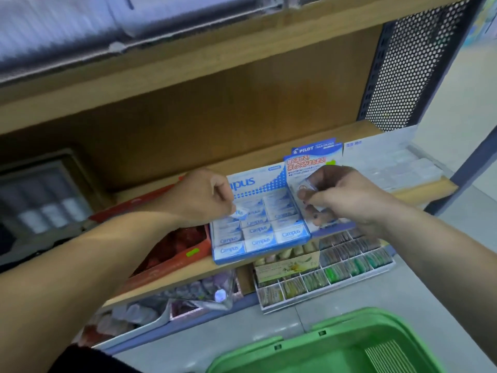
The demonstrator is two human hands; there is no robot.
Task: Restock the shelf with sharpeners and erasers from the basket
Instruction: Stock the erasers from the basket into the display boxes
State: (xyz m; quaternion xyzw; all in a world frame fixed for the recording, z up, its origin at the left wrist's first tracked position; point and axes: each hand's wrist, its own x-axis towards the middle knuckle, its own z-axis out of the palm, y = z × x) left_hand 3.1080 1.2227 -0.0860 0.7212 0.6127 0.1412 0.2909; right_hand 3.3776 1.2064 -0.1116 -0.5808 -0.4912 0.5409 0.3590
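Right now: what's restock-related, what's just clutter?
Job: left hand, pinching blue-white Campus eraser; right hand, holding white wrapped eraser; blue Campus display box; green plastic basket.
Idle: red cardboard box; white divided tray; black perforated metal panel.

Soft, even indoor light, fairly bright, with no hard shadows. The recess under the upper shelf board point(215, 63) dims towards the left. Heavy blur smears the top and left edges, and the wide lens bows the boards. Print on the blue eraser box point(258, 238) reads clearly; the green basket point(336, 348) looks soft.
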